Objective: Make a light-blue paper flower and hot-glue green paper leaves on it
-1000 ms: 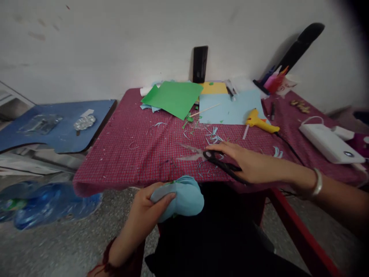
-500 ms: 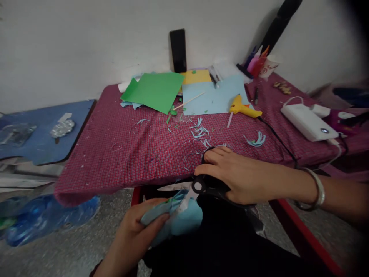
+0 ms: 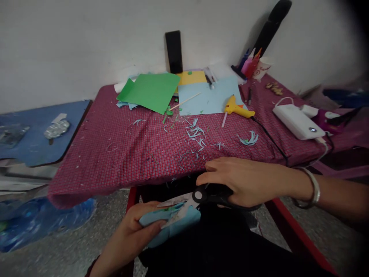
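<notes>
My left hand (image 3: 134, 231) pinches a folded piece of light blue paper (image 3: 184, 222) between thumb and fingers, below the table's front edge. A little green shows along the paper's upper fold. My right hand (image 3: 239, 181) is wrapped round the black handles of a pair of scissors (image 3: 197, 195). Their blades point left and lie partly spread over the paper, close to my left fingertips. Thin blue paper strips (image 3: 196, 132) are scattered on the table beyond my hands. A curled, fringed blue strip (image 3: 249, 138) lies farther right.
A checked red cloth (image 3: 138, 150) covers the table. Green paper (image 3: 152, 90), a blue sheet (image 3: 201, 98), a wooden stick (image 3: 184, 101) and a yellow glue gun (image 3: 238, 107) lie toward the back. The glue gun's cord runs near my right wrist. A white power bank (image 3: 298, 121) sits right.
The scissor blades have come closer together, the upper one dropping onto the paper. My right hand has moved slightly down. The whole view has shifted a little.
</notes>
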{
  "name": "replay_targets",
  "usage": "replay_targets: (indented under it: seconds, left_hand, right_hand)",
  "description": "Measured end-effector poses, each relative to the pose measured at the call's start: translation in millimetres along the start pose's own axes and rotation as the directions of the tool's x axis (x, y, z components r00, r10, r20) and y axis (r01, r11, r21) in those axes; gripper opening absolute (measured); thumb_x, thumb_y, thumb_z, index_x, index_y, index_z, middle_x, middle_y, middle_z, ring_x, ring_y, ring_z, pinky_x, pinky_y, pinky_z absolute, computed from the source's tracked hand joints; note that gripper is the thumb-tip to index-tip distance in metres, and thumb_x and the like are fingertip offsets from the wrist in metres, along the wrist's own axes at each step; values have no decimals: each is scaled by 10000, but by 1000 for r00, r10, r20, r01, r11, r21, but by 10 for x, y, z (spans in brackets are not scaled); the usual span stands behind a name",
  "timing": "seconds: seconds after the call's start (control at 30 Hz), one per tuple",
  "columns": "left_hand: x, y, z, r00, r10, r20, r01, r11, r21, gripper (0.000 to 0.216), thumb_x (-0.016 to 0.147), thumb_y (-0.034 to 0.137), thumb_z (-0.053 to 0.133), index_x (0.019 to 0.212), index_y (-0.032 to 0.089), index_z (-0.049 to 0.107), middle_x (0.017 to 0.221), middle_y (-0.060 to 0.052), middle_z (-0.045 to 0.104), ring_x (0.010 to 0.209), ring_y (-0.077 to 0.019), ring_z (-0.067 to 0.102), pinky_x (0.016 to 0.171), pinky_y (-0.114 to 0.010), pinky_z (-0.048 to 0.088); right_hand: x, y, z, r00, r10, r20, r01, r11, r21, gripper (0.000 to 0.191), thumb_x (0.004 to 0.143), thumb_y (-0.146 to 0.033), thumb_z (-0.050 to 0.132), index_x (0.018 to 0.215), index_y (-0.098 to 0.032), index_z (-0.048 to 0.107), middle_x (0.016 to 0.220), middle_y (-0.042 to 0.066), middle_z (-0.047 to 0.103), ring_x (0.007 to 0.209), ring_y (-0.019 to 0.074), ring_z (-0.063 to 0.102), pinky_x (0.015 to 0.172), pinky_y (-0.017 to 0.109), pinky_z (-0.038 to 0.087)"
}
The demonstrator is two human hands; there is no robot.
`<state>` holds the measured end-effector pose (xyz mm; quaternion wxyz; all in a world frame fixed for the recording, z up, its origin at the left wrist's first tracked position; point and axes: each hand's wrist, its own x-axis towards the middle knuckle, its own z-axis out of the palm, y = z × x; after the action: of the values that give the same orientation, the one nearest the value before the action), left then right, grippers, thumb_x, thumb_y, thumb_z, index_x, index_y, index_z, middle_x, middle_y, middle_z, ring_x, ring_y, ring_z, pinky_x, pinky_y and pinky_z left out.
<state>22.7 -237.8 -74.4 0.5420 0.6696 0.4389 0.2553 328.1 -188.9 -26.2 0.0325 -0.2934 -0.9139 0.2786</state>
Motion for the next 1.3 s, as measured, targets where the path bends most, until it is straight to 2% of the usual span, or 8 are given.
replay_targets:
  seconds: [0.1,0.2,0.4,0.57,0.77,0.87,1.07,1.3]
  left_hand:
    - [1,-8,15,1000,-21,-13,21,999,-30,121,817,293,677,850,336,786,849,3,765,704,-177,685,632,-276,568]
    - [-11,2,40,994,-100,-37,97,992,-86,179,814,287,686,957,345,777,943,0,773,801,-190,707,710,-287,578]
    - [6,22,52,975,-220,-11,214,959,-188,255,804,343,705,1034,252,768,993,-53,774,886,-220,706,771,-301,571]
    - [33,-25,77,977,-211,-38,194,946,-259,189,813,331,706,977,278,782,972,-25,776,865,-184,705,751,-238,547]
    - [35,-117,116,964,-232,-133,189,942,-276,153,786,333,737,925,289,786,901,-10,775,802,-152,696,676,-201,529]
    - [60,-134,109,972,-203,-118,168,952,-256,155,800,324,719,933,283,786,923,-20,775,826,-162,699,716,-223,538]
    - [103,-75,130,989,-145,5,143,973,-179,133,852,268,659,835,255,790,941,-24,766,831,-150,686,709,-206,524]
    - [99,-47,120,994,-107,-4,105,980,-168,160,879,287,628,890,267,786,970,-25,756,858,-160,690,715,-212,526]
  right_hand:
    - [-20,5,52,999,30,-13,-29,998,64,207,814,-166,633,1011,-230,626,855,21,606,699,155,569,639,268,407]
    - [-33,14,105,997,59,-40,-55,994,90,217,805,-143,622,1005,-227,629,859,19,612,694,149,582,632,257,410]
    - [-36,24,134,995,101,6,-101,988,119,279,791,-135,611,1053,-231,631,895,30,617,722,160,600,640,253,419]
    - [-25,58,177,992,116,50,-122,980,155,273,795,-120,596,1048,-218,624,906,30,629,747,167,618,658,260,417]
    - [-25,105,277,992,99,77,-116,957,264,206,812,-79,561,960,-200,639,843,9,652,749,153,624,663,245,424]
    - [-28,101,303,989,134,67,-148,945,292,230,823,-124,586,1026,-219,639,906,12,666,803,166,633,710,262,451]
    - [-11,44,319,983,181,44,-186,947,264,390,755,-328,736,1109,-227,609,990,35,650,834,203,627,727,307,476]
    - [-10,28,330,987,156,25,-156,941,301,290,777,-300,705,1035,-200,619,944,39,644,795,182,612,678,281,455]
